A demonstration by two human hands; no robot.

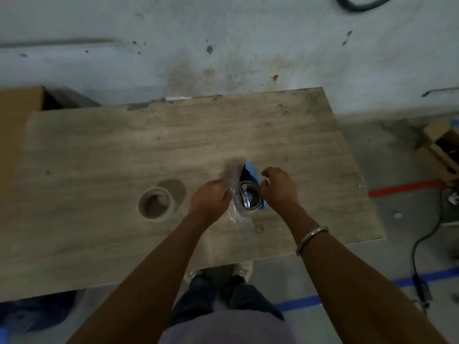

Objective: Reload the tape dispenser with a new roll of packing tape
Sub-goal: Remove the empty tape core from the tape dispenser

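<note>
the clear tape roll [244, 194] (glossy, seemingly seated in the blue dispenser [252, 171]) is held at table [99, 145] centre. the left hand [211, 197] is curled on its 9 o'clock side; the right hand [279, 187], at 3 o'clock, hangs loosely curled, apparently gripping nothing. the film could be creased or stuck to itself if pulled crookedly. a tan roll [156, 204] lies further toward 9 o'clock.
</note>
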